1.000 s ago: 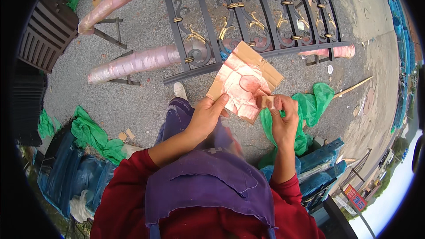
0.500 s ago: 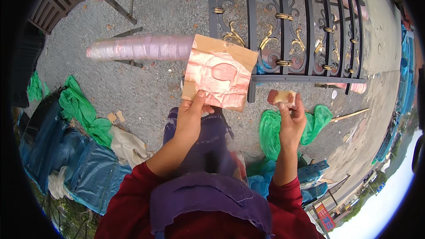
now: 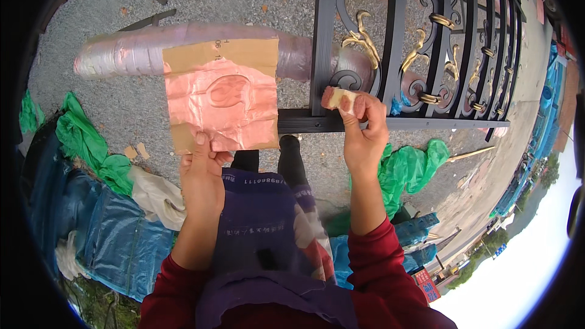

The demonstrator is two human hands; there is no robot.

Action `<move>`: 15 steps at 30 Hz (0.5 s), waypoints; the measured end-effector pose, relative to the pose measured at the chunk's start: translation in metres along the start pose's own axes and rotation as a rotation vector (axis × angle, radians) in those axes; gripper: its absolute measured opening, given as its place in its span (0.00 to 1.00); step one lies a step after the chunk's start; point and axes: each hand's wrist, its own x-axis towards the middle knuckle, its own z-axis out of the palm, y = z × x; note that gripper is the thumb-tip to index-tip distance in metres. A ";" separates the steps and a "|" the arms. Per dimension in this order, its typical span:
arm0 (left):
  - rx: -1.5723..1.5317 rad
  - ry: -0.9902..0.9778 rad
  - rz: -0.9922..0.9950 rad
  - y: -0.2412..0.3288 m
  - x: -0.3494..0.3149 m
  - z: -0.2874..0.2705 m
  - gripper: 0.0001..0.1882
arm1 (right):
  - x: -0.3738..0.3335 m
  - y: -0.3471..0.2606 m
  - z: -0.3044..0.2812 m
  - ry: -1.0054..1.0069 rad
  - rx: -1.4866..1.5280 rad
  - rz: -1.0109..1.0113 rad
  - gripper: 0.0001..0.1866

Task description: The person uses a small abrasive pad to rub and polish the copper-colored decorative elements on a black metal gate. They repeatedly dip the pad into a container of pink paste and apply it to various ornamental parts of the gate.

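My left hand point(image 3: 204, 176) pinches the lower edge of a brown cardboard square point(image 3: 222, 122). Glossy copper-pink paint covers most of its face, with a rounded outline marked in the middle. In my right hand point(image 3: 365, 140), thumb and fingers grip a small cream sponge piece point(image 3: 342, 100) with reddish-brown stains on its end and side. That hand is in front of a dark metal railing panel point(image 3: 395, 30), close to its lower near corner. Scrolls and gold leaf ornaments point(image 3: 364, 33) decorate the bars. Whether the sponge touches the railing I cannot tell.
A long pink plastic-wrapped support point(image 3: 128, 52) runs behind the cardboard and under the railing. Green plastic sheeting point(image 3: 82, 131) and blue wrapped bundles point(image 3: 125, 231) lie at the left. More green plastic point(image 3: 414, 170) lies at the right, beside a thin wooden stick point(image 3: 472, 153).
My view has shifted, and the railing looks nearer. The cardboard in my left hand has moved left. My right hand has come left and up with the sponge, in front of the railing's corner.
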 end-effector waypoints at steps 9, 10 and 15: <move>-0.006 -0.064 -0.039 -0.009 0.007 -0.003 0.09 | 0.009 -0.007 -0.002 0.026 -0.050 -0.148 0.07; 0.000 -0.060 -0.044 -0.009 0.008 -0.001 0.09 | 0.011 -0.004 0.001 0.009 -0.103 -0.183 0.06; 0.015 -0.068 -0.027 -0.008 0.006 0.004 0.08 | 0.014 0.007 -0.009 0.084 -0.098 0.046 0.05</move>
